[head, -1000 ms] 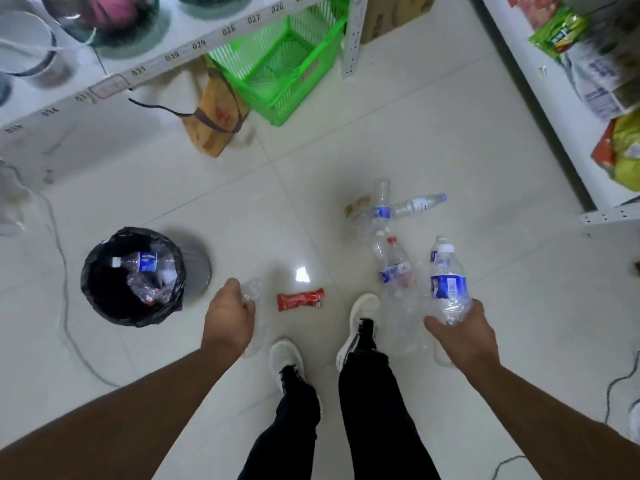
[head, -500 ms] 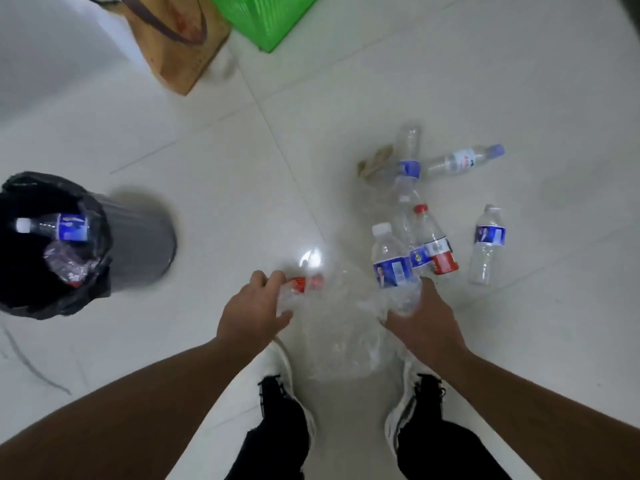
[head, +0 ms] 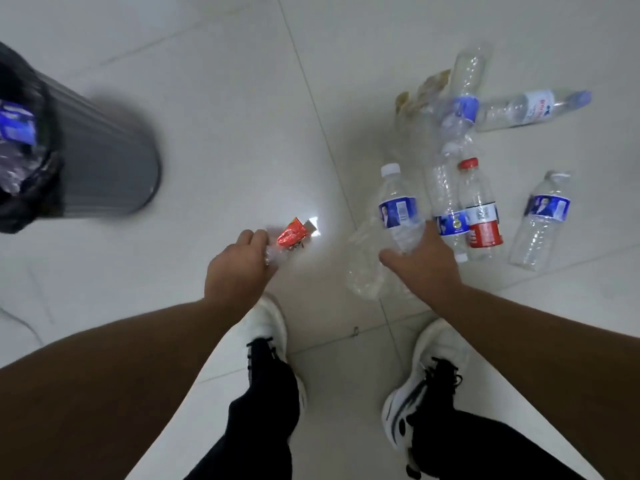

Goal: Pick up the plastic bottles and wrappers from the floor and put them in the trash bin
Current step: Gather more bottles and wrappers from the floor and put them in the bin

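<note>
Left hand (head: 239, 271) closed on clear plastic, at the red wrapper (head: 289, 235) on the floor (head: 221, 98). Right hand (head: 424, 259) grips a blue-label bottle (head: 398, 211). More bottles (head: 479, 206) lie right. Bin (head: 104, 168) far left, holding trash.

A: The light is dim, flat and greyish, with one small white glare spot on the floor (head: 313, 226) tiles.

B: Motion blur smears the trash bin (head: 104, 168) at left and softens the bottles (head: 464, 109) at upper right.

A: The wide lens bends the tile joints; shadows are faint.
</note>
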Tool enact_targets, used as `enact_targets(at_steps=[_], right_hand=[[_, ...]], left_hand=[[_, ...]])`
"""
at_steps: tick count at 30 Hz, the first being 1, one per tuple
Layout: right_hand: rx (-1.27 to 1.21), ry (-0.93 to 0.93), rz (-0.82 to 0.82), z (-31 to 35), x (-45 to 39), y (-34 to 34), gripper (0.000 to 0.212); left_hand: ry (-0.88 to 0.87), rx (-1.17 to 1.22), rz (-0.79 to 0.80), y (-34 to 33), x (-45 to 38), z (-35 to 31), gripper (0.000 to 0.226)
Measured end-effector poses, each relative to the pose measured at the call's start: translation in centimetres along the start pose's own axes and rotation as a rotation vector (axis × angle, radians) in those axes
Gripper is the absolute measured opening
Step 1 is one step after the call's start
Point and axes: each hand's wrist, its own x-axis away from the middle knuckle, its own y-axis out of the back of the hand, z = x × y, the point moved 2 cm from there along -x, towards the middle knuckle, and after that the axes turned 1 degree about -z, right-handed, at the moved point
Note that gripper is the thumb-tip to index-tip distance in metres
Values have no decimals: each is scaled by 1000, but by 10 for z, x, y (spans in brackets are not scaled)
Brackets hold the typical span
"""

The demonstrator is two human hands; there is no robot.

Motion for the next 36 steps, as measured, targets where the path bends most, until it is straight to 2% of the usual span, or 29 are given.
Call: enact_targets(at_steps=[3, 7, 11, 15, 17, 21, 23, 27, 32, 36], right_hand=[[61, 17, 54, 53, 62, 41, 70], [83, -8, 15, 131, 139, 104, 68], [54, -30, 124, 202, 206, 141, 73], [40, 42, 248, 290, 237, 148, 76], [27, 81, 258, 329, 245, 138, 76], [34, 156, 284, 390, 259, 99, 63], [59, 172, 311, 414, 263, 76, 60], [63, 174, 373, 458, 269, 27, 61], [70, 164, 400, 498, 255, -32, 69], [93, 191, 409, 524, 236, -79, 74]], left_hand=[[121, 53, -7, 87, 52, 10, 27], [276, 177, -46, 200, 117, 20, 26], [471, 363, -161, 295, 175, 36, 22], [668, 470, -284, 361, 205, 80, 20], [669, 484, -295, 374, 216, 103, 21], [599, 445, -268, 383, 228, 145, 22], [658, 505, -266, 386, 229, 166, 19], [909, 752, -360, 396, 221, 221, 18], [876, 717, -320, 401, 202, 275, 17], [907, 840, -284, 393, 187, 292, 16]])
